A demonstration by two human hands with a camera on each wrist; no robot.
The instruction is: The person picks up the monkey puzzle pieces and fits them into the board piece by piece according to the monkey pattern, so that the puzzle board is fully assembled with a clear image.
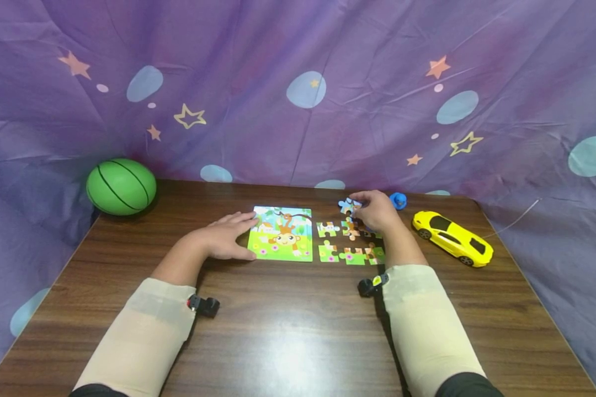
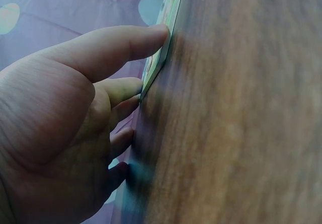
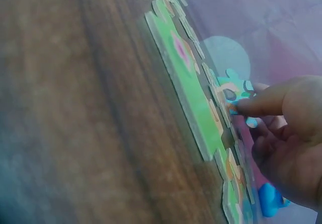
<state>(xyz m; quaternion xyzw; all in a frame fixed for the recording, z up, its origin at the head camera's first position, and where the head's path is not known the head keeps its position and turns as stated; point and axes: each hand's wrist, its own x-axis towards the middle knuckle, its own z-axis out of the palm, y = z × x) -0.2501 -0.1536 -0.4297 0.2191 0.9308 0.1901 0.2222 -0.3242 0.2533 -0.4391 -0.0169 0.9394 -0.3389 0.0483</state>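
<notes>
My left hand [image 1: 227, 237] lies at the left edge of a square monkey picture board [image 1: 280, 251], its fingers spread; thumb and index finger touch the board's corner in the left wrist view. With thumb and fingers my right hand [image 1: 377, 211] pinches a blue jigsaw puzzle piece [image 3: 236, 90], tilted up off the table in the right wrist view. Several other jigsaw pieces [image 1: 355, 256] lie in loose rows right of the board, apart from one another. Part of those rows is hidden under my right hand and wrist.
A small blue toy [image 1: 398, 201] stands just behind my right hand. Farther right is a yellow toy car [image 1: 452, 238]. A green ball [image 1: 121, 187] sits at the table's back left corner. Behind the brown wooden table [image 1: 278, 320] hangs a purple patterned cloth [image 1: 258, 82].
</notes>
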